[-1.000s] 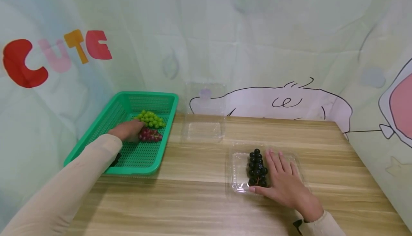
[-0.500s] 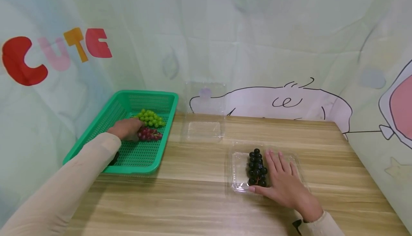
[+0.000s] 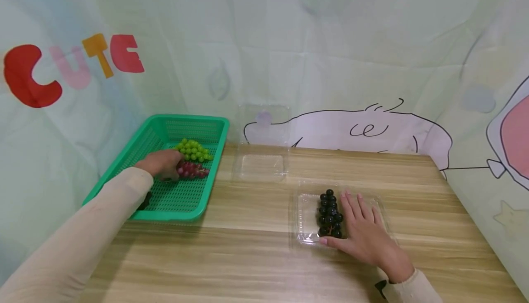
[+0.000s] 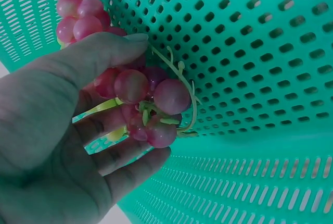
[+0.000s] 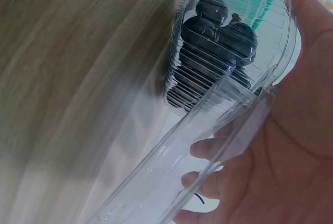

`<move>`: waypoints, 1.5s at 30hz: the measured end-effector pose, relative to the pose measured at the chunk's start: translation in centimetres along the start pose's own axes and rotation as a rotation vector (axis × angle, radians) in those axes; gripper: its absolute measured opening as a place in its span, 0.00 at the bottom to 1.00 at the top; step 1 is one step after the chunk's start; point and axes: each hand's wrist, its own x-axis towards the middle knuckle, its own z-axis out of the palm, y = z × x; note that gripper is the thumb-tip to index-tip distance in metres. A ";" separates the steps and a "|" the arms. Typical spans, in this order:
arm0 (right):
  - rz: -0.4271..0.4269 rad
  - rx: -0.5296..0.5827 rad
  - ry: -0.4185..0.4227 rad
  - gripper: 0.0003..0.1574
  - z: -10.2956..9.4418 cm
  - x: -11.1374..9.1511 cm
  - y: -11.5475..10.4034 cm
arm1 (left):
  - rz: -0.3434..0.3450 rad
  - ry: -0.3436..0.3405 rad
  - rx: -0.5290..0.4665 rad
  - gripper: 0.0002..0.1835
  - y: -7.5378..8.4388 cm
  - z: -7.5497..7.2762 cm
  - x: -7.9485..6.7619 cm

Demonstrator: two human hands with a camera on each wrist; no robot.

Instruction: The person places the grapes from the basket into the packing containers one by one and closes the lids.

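Wood-grain tabletop, pale fabric walls, colourful "CUTE" lettering

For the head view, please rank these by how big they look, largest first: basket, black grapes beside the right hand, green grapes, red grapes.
1. Basket
2. Black grapes
Unranked below these: green grapes and red grapes; the left hand hides part of the red bunch.

The basket (grapes inside) stands left of both boxes.
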 end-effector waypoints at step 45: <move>-0.001 0.001 0.008 0.77 0.0 -0.1 0.0 | -0.021 -0.068 -0.026 0.14 0.0 -0.7 -0.4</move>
